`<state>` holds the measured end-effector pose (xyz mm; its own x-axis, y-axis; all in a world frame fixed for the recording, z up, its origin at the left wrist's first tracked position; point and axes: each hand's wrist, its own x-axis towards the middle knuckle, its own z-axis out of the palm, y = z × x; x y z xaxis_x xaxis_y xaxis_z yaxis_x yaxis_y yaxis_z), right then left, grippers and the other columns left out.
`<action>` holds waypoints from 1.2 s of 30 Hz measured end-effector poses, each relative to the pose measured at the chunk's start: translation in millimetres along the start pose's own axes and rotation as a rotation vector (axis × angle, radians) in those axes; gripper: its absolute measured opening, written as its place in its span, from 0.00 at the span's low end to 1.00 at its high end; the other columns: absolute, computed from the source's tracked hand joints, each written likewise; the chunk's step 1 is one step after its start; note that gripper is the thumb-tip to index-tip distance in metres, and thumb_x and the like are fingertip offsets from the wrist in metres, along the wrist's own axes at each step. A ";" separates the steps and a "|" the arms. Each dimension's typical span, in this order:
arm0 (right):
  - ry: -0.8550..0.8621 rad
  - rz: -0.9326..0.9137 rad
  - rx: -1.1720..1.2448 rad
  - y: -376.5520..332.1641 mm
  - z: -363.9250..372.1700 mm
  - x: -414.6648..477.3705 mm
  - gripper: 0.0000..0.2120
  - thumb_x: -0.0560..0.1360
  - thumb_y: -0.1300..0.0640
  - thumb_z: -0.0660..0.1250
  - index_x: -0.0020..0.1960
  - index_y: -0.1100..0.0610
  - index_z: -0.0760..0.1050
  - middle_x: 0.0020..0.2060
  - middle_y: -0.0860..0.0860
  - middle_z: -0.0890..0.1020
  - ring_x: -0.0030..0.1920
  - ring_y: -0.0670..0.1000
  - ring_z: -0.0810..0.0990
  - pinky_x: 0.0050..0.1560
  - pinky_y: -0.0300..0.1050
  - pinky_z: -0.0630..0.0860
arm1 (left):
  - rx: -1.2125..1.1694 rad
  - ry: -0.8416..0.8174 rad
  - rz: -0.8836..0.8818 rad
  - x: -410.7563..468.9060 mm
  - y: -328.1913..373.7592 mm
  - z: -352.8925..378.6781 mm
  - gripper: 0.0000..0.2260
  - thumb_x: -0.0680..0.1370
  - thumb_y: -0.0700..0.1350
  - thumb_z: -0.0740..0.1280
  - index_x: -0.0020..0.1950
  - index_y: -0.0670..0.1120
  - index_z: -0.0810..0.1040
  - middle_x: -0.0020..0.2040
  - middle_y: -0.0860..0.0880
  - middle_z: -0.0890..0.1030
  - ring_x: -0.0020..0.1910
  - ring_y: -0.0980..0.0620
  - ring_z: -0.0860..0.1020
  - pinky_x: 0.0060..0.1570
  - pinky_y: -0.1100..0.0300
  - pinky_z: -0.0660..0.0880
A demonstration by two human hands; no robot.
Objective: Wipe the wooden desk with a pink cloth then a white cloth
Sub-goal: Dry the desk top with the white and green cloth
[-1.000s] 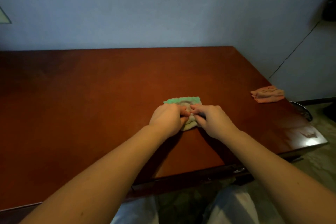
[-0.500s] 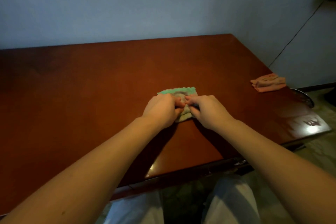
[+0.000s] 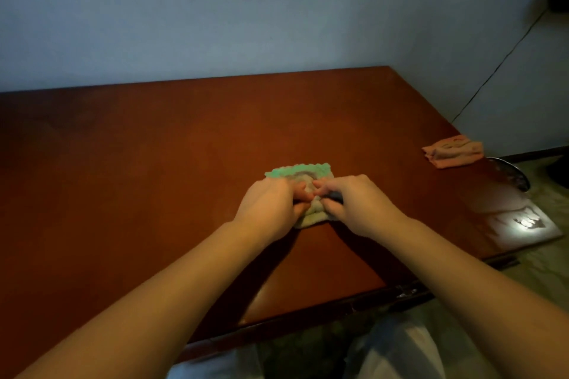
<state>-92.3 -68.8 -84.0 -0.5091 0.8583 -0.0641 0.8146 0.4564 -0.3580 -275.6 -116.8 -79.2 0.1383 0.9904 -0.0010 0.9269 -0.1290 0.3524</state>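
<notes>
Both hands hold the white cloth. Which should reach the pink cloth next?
Right, probably: the right hand is nearer the folded pink cloth, which lies at the right edge of the reddish wooden desk; the left hand would cross over.

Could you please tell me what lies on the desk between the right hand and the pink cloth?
Only the bare desk, as the head view shows, lies between the right hand and the pink cloth.

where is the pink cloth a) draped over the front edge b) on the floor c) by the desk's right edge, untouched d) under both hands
c: the pink cloth lies at the right edge of the wooden desk, away from the left hand and right hand.
</notes>
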 end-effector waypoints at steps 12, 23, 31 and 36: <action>0.006 -0.008 0.050 -5.3 -4.5 0.2 0.11 0.78 0.52 0.68 0.60 0.47 0.81 0.60 0.47 0.82 0.61 0.52 0.79 0.60 0.55 0.77 | -0.004 -0.027 -0.076 8.9 -3.4 0.5 0.10 0.78 0.59 0.66 0.58 0.64 0.82 0.58 0.56 0.83 0.57 0.51 0.80 0.57 0.53 0.77; -0.012 -0.003 0.042 -5.0 -7.4 16.3 0.11 0.78 0.54 0.68 0.59 0.47 0.82 0.62 0.47 0.81 0.63 0.52 0.77 0.63 0.55 0.76 | -0.071 0.021 -0.102 17.5 -9.1 -0.6 0.09 0.78 0.58 0.67 0.57 0.64 0.82 0.59 0.56 0.83 0.59 0.51 0.79 0.58 0.54 0.76; -0.032 -0.063 0.106 10.0 -12.7 30.1 0.12 0.79 0.54 0.69 0.61 0.47 0.82 0.65 0.43 0.79 0.67 0.45 0.75 0.69 0.47 0.72 | -0.064 0.035 -0.094 32.9 -17.0 1.6 0.10 0.77 0.61 0.66 0.57 0.65 0.81 0.59 0.58 0.82 0.57 0.52 0.79 0.55 0.54 0.78; 0.018 -0.032 0.162 6.9 -8.3 28.2 0.11 0.78 0.55 0.69 0.59 0.49 0.81 0.65 0.44 0.79 0.67 0.45 0.75 0.68 0.44 0.71 | -0.104 0.001 -0.067 34.4 -23.4 -0.7 0.10 0.78 0.59 0.67 0.58 0.64 0.81 0.63 0.59 0.80 0.63 0.55 0.77 0.61 0.54 0.76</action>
<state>-98.7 -39.5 -80.6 -0.5276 0.8488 -0.0340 0.7420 0.4410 -0.5050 -292.8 -79.7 -86.8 0.0763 0.9967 -0.0268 0.8927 -0.0563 0.4471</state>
